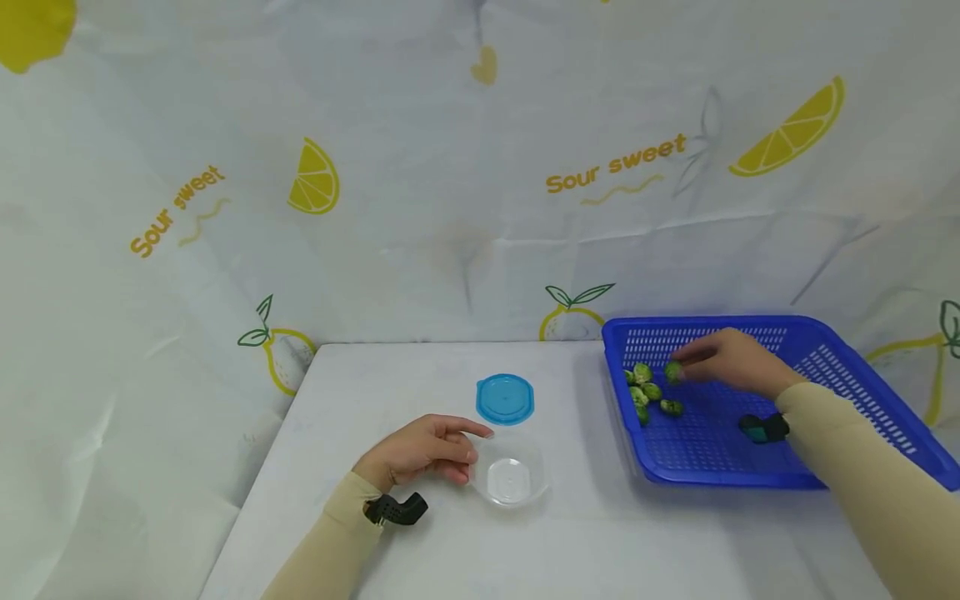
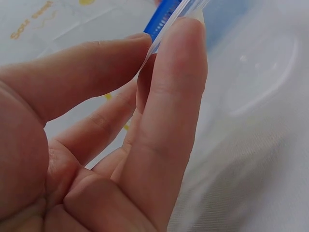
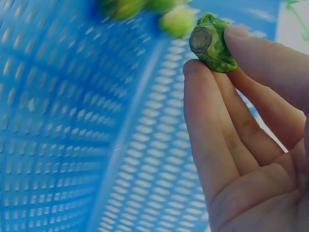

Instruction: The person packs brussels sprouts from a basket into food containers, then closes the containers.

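The left hand [image 1: 423, 450] reaches in from the near left, palm side-on, thumb and a finger closed in a light pinch on the left rim of a clear container [image 1: 510, 482] on the white table [image 1: 427, 558]. The right hand [image 1: 731, 362] comes from the near right over the blue basket [image 1: 750, 479], wrist bent leftward, thumb and fingertips nipping one Brussels sprout [image 1: 673, 372] above the basket's far left part. The right wrist view alone shows the sprout's cut stem end, a round greyish disc, and how the thumb presses from one side with fingers on the other; the left wrist view shows the container's thin see-through edge between thumb and finger, which the head view barely resolves. Only the head view shows the whole blue lid [image 1: 505, 399], lying just beyond the container, and the loose sprouts [image 1: 651, 392] bunched along the basket's left side. The basket is slotted, rectangular plastic with a smooth rim; the container is rounded, with a squarish base; the lid is round with a small tab. Sprouts are green, leafy and roundish. Behind hangs a creased pale sheet [image 1: 420, 167] printed with yellow lemons.
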Demonstrator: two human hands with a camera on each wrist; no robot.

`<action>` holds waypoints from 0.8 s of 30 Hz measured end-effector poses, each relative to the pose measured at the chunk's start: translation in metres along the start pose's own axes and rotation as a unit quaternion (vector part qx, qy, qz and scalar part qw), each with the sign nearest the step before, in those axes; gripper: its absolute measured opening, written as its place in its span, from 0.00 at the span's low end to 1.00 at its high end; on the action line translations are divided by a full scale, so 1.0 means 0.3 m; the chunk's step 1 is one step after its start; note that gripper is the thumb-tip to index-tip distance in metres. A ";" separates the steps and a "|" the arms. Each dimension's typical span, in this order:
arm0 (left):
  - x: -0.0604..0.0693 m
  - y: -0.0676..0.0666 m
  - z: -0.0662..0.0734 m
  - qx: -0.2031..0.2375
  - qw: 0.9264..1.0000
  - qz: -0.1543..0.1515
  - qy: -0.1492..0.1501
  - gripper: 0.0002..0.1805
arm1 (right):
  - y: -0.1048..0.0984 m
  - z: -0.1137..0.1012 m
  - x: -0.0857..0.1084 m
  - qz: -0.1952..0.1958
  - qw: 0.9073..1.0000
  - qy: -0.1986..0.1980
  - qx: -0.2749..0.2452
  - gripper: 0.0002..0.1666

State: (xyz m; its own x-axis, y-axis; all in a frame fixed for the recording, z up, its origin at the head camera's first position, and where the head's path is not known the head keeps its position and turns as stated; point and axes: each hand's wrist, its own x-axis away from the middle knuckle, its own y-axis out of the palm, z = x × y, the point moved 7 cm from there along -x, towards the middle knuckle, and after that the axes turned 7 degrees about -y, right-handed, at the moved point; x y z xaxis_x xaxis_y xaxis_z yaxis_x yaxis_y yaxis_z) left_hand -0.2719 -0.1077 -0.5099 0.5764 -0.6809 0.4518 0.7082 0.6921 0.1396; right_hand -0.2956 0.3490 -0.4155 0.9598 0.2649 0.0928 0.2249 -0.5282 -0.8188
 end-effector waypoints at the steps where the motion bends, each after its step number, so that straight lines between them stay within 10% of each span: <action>1: 0.000 0.000 -0.002 0.003 1.000 -0.001 0.000 0.29 | -0.007 -0.015 0.010 0.003 1.000 -0.001 0.002 0.29; 14: 0.006 0.005 -0.010 0.013 1.000 -0.005 0.004 0.29 | -0.016 -0.281 0.083 0.037 0.998 -0.045 -0.015 0.23; 24: 0.000 0.006 -0.008 0.000 1.000 -0.002 0.005 0.27 | 0.098 -0.514 0.060 0.022 0.995 -0.079 -0.052 0.19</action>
State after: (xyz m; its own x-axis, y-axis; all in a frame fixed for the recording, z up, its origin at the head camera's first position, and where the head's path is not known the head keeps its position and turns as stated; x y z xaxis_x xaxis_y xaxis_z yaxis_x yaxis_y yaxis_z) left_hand -0.2697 -0.1070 -0.5116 0.5773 -0.6858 0.4432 0.7106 0.6893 0.1410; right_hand -0.2460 0.2138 -0.3506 0.9323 0.3595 -0.0392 0.2072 -0.6200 -0.7567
